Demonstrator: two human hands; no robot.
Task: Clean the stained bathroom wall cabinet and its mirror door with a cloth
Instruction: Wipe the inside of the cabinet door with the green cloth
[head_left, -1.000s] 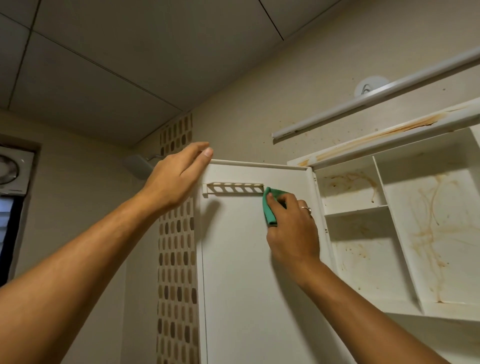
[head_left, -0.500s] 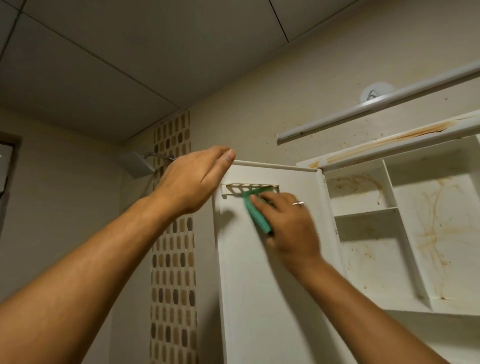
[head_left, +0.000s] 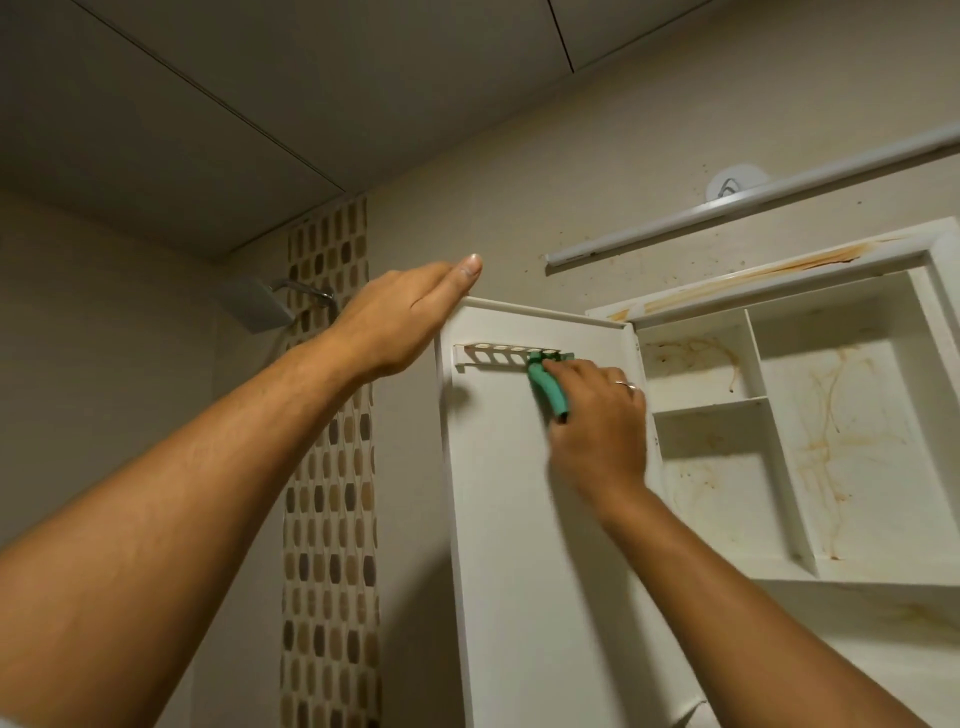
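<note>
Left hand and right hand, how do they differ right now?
The left hand rests on the door's top corner, holding nothing; the right hand grips a green cloth at the slotted rack. A ring shows only on the right hand. Both reach the door.

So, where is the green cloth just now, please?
Head view, centre: the green cloth is in the right hand, at the slotted rack's right end on the door.

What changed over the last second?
Right hand slid the green cloth left from the bare door onto the slotted rack, now wiping its right end. Left hand still rests on the door's top corner; cabinet stains unchanged.
</note>
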